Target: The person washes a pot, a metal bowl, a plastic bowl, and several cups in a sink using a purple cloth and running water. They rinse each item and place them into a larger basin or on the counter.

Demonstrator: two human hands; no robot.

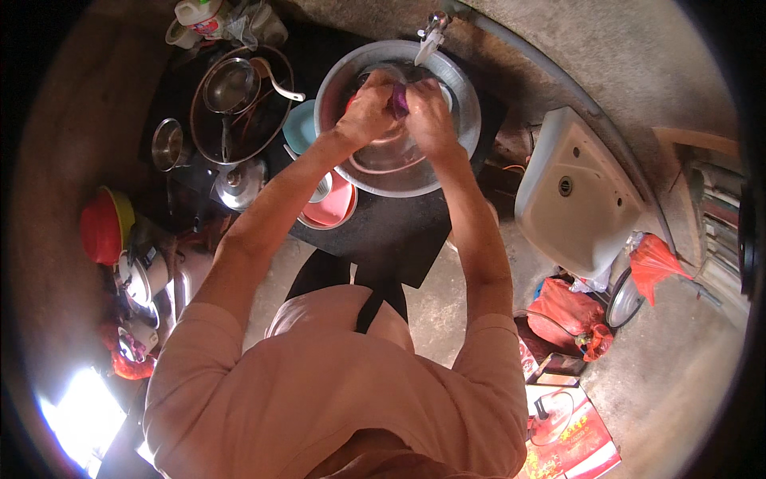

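Both my hands are over a large round metal basin [383,187] that stands on a dark worktop. A wet-looking purple cloth [399,100] is bunched between them. My left hand [372,106] grips the cloth from one side, and my right hand [428,112] grips it from the other. Below them the basin holds water, and something red shows beside my left hand, mostly hidden. Part of a white dish-like thing peeks out past my right hand. Just above the basin's far rim is a tap [431,39] with a white spout.
Left of the basin are a blue bowl [299,127], a pink bowl [330,203], a pot lid [241,184] and a wide pan holding a small saucepan [231,87] and a ladle [281,87]. A ceramic washbasin [568,209] is at right, near red plastic bags [565,314].
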